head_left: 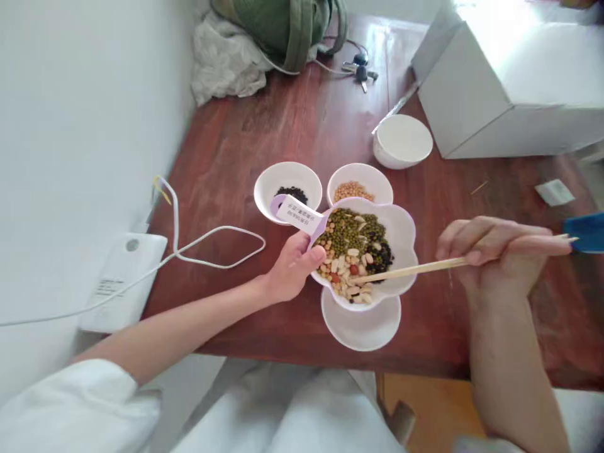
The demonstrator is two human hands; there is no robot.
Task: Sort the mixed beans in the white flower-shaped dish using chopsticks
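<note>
My left hand (291,269) is closed on the lilac-rimmed edge of a flower-shaped bowl (404,245), thumb over the rim beside a labelled tab (302,215). Inside lie green mung beans (346,231), dark beans (380,251), yellow soybeans and pale peanuts (362,297). My right hand (495,251) grips wooden chopsticks (425,268), their tips among the peanuts. Behind the flower-shaped bowl stand a white bowl of black beans (263,192) and a white bowl of soybeans (384,182), the latter partly covered. Below its front edge sits another white bowl (361,330), partly hidden.
A white bowl (399,154) stands farther back beside a large white box (476,94). Keys (361,74) and a green bag (268,28) lie at the back. A white cable (226,228) runs from a power strip (127,277) on the left. Something blue (585,233) is at the right.
</note>
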